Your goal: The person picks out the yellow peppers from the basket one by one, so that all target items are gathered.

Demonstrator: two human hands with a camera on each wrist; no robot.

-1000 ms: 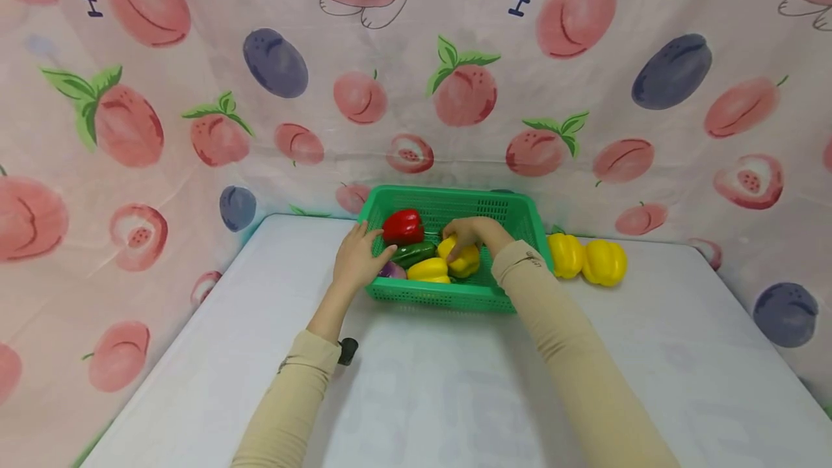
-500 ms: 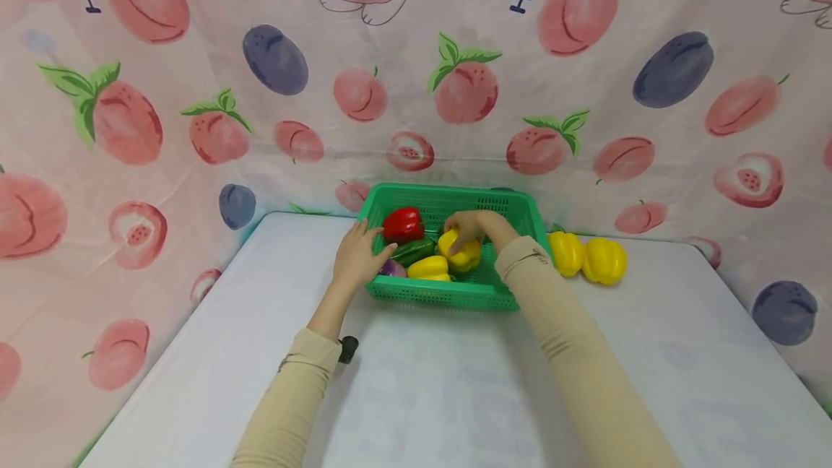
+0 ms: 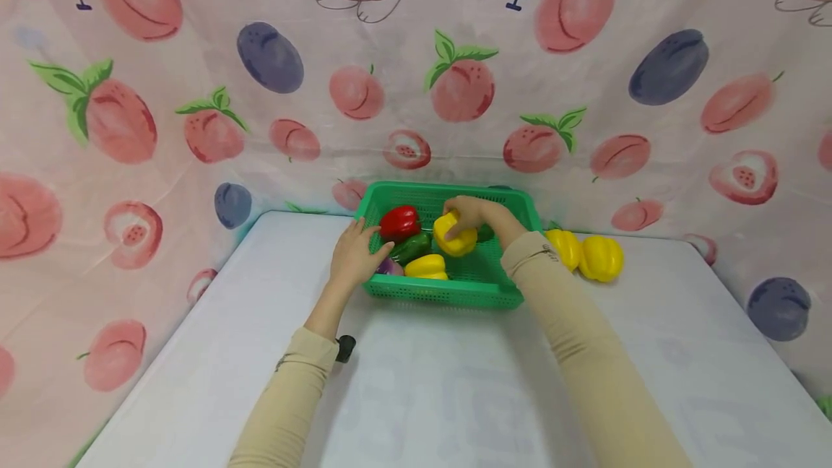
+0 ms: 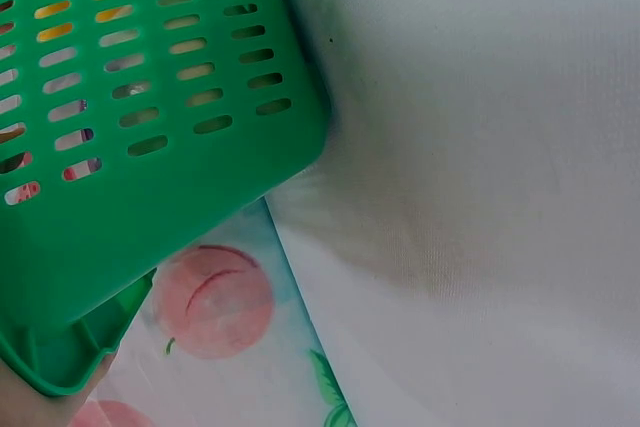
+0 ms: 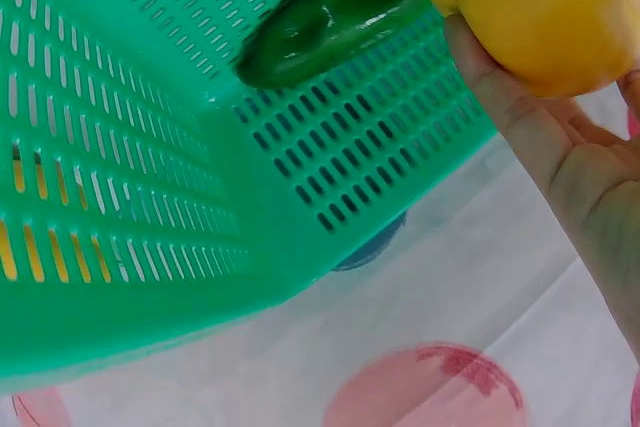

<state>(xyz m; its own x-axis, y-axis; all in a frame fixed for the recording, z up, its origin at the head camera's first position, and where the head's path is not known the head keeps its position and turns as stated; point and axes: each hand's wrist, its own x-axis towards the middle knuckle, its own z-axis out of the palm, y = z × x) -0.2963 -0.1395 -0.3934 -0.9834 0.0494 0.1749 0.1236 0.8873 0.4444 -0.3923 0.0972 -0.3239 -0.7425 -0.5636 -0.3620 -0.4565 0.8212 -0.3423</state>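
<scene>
A green perforated basket (image 3: 474,293) stands at the back of the table, holding vegetables. My right hand (image 3: 473,214) grips a yellow bell pepper (image 3: 455,235) over the basket's middle; the right wrist view shows fingers (image 5: 530,132) under the yellow pepper (image 5: 545,17). My left hand (image 3: 354,255) rests over the left rim with fingers spread and thumb pointing inward. Near it lie a red bell pepper (image 3: 399,223), a long dark green vegetable (image 3: 412,246), another yellow pepper (image 3: 426,266) and a partly hidden purple vegetable (image 3: 389,267). A second long green vegetable (image 5: 330,22) lies beyond my right hand.
Two yellow bell peppers, one partly behind the right sleeve and the other (image 3: 601,258) beside it, sit on the white table (image 3: 416,381) right of the basket. A fruit-print cloth (image 3: 364,139) hangs close behind. A small black object (image 3: 346,348) shows by the left wrist.
My right hand has raised the yellow pepper a little, away from the other yellow pepper, and shifted slightly toward the back. The left hand stays at the basket's left rim.
</scene>
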